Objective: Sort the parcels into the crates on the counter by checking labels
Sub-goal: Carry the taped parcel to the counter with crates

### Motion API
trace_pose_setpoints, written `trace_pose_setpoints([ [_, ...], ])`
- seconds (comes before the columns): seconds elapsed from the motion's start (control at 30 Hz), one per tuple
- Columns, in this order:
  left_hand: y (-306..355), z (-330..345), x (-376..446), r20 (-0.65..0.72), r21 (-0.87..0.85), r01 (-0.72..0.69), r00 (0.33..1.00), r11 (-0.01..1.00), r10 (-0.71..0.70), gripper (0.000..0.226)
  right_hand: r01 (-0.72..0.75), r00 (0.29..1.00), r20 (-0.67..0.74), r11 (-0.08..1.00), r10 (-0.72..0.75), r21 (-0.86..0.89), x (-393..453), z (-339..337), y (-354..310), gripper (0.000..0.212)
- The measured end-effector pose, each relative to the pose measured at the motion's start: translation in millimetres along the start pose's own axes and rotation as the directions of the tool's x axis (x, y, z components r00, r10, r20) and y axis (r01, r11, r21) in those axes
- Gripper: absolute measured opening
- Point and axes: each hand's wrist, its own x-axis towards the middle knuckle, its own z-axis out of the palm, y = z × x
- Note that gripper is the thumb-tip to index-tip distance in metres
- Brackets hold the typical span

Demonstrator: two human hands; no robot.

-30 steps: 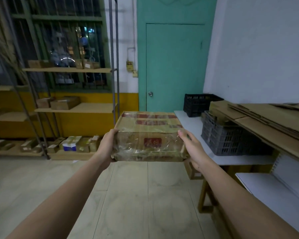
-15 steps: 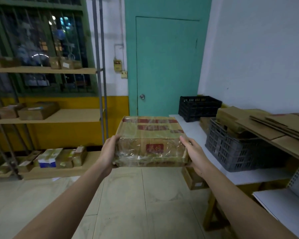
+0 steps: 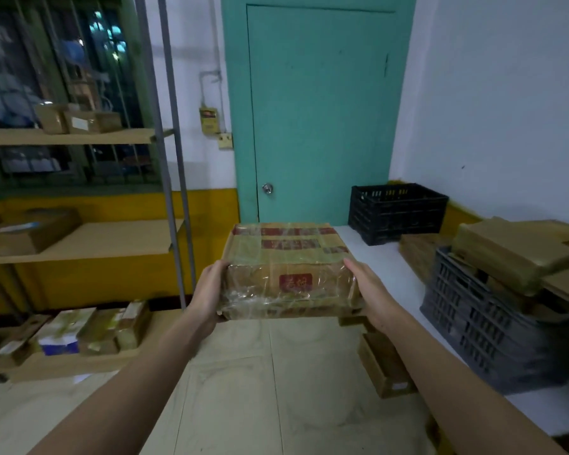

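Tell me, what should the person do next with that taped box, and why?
Probably carry the parcel rightward toward the counter. Left hand and right hand hold it over the floor, short of the black crate and grey crate. Its label is unreadable here.

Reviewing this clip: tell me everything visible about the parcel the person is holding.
The parcel is a flat, rectangular brown cardboard box wrapped in clear, wrinkled plastic tape. Red printed bands run across its top, and a red label with unreadable characters sits on the near side. It is held roughly level in the air above the floor, left of the counter. The left hand grips its left end and the right hand its right end; nothing else touches it.
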Motion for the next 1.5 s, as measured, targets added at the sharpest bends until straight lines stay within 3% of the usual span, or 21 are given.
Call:
trace_pose_setpoints([
  [0.37,24,16,187,0.000,0.016,0.000,1.000,1.000,0.000,0.058,-0.150,0.989,0.022,0.981,0.148,0.121,176,29,-14,0.043],
  [0.57,17,34,317,0.089,-0.005,-0.019,0.996,1.000,0.020,0.068,-0.167,0.986,0.028,0.973,0.164,0.157,277,39,-7,0.037],
  [0.8,10,69,457,0.255,0.013,0.026,0.967,1.000,-0.028,0.074,-0.207,0.966,-0.110,0.954,0.234,0.217,386,39,4,0.041],
  [0.93,6,113,520,0.359,0.090,0.074,0.928,0.993,-0.102,0.074,-0.207,0.944,-0.189,0.932,0.270,0.298,415,23,18,0.027],
  [1.07,-15,170,568,0.433,0.196,0.074,0.888,0.978,-0.154,0.067,-0.218,0.880,-0.298,0.872,0.369,0.438,443,-17,42,0.034],
  [1.23,-62,246,614,0.487,0.287,0.051,0.852,0.957,-0.191,0.044,-0.230,0.852,-0.220,0.717,0.475,0.658,473,-57,86,0.068],
  [1.37,-78,306,640,0.507,0.392,0.077,0.814,0.917,-0.285,0.038,-0.129,0.825,-0.298,0.673,0.480,0.729,501,-83,118,0.050],
  [1.5,-92,373,670,0.586,0.444,-0.001,0.757,0.896,-0.290,0.032,0.003,0.767,-0.448,0.696,0.459,0.718,513,-114,142,0.062],
])
